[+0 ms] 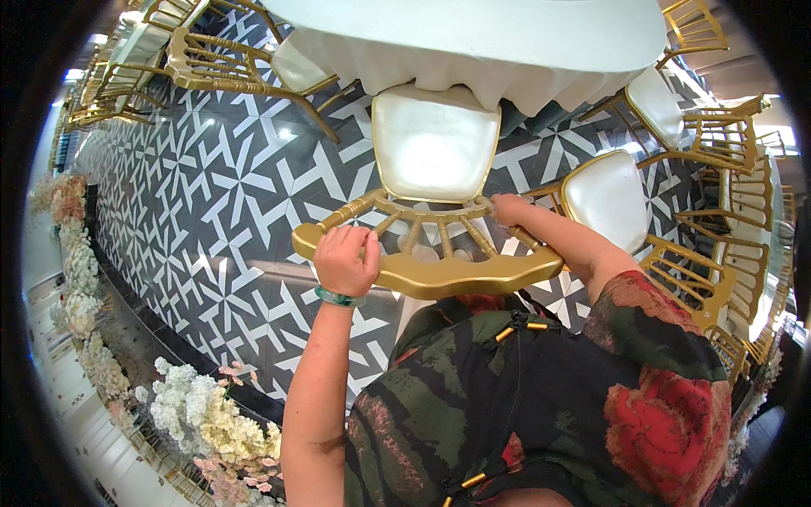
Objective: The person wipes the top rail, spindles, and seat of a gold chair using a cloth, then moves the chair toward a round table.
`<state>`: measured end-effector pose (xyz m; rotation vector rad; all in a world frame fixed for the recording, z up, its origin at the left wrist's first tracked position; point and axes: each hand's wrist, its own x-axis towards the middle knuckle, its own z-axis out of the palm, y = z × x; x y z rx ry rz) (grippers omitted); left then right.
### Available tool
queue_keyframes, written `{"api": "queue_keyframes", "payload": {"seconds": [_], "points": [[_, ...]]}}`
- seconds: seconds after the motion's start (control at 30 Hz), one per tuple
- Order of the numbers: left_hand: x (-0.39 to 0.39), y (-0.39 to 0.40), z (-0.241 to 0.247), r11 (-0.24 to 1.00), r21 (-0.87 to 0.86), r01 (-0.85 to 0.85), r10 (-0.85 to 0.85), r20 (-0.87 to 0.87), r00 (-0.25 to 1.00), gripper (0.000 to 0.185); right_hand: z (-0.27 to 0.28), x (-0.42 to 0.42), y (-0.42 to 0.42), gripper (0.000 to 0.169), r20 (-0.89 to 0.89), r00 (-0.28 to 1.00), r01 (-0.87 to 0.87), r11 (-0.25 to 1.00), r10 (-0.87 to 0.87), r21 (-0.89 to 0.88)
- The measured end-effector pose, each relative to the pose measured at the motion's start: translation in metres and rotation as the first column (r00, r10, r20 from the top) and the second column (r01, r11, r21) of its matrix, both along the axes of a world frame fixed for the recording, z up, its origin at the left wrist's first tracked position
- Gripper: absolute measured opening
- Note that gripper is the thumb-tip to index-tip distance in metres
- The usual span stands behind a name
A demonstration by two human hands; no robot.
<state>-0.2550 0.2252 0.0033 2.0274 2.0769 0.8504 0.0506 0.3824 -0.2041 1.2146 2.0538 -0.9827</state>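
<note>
A gold chair (443, 274) with a spindled back stands directly before me, its white padded seat (437, 142) facing a round table draped in a white tablecloth (494, 38). My left hand (345, 258) is closed over the left end of the chair's top rail, a green bangle on its wrist. On the right side of the backrest, lower down near the seat, my right hand (509, 210) grips the frame; its fingers are partly hidden. The seat's far edge touches the hanging cloth.
Another gold chair (215, 82) is at the table's left. To the right are a chair with a white seat (605, 196) and several more gold chairs. White, cream and pink flowers (215, 418) line the lower left beside the patterned tile floor (241, 190).
</note>
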Motion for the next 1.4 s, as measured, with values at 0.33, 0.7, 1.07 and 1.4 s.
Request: {"api": "queue_keyframes", "payload": {"seconds": [0.33,0.7,1.07,1.4], "points": [[-0.002,-0.006,-0.003,0.999,0.015,-0.03,0.03,-0.005,1.0,0.01,0.128,-0.066,0.014,0.042,-0.357,0.933,-0.064,0.957,-0.043,-0.284],[-0.006,-0.011,0.001,0.998,0.054,-0.039,0.039,0.0,0.999,0.011,0.073,-0.079,-0.026,0.046,-0.088,0.896,-0.421,0.77,0.435,-0.479],[-0.008,-0.012,-0.002,0.988,0.151,-0.03,0.02,0.069,0.997,0.011,0.143,-0.094,-0.035,0.04,-0.227,0.868,-0.489,0.841,0.442,-0.23],[-0.051,-0.043,0.03,0.945,0.253,0.207,-0.305,0.455,0.836,0.014,0.187,-0.207,-0.082,0.037,-0.441,0.756,0.046,0.711,-0.483,-0.701]]}}
